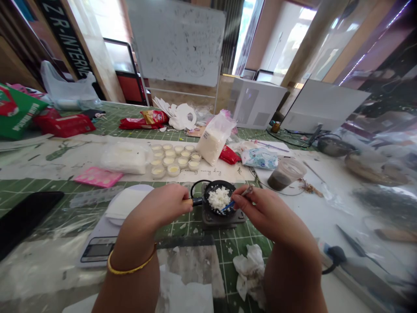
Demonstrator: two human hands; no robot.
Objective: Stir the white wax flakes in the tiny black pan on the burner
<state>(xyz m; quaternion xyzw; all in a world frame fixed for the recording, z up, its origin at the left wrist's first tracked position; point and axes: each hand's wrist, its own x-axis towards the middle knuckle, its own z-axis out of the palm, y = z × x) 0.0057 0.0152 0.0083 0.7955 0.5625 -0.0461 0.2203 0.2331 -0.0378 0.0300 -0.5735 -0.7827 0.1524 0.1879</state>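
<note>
A small black frying pan (pixel 206 198) rests on a small dark hot plate (pixel 219 221) in the middle of the table. White crumbly pieces (pixel 220 198), perhaps wax, lie heaped in it. My left hand (pixel 171 200) is closed round the pan's handle (pixel 196 201) from the left. From the right, my right hand (pixel 252 202) pinches a thin stick with a blue lower end (pixel 229 205), whose tip reaches into the white pieces. Its exact kind cannot be made out.
Several small filled cups (pixel 168 161) stand behind the pan, beside a bag of white granules (pixel 213 141). A kitchen scale (pixel 97 248) lies left, crumpled tissue (pixel 249 269) in front. At right are a plastic tub with dark contents (pixel 282 176) and a power strip with a black plug (pixel 335 256).
</note>
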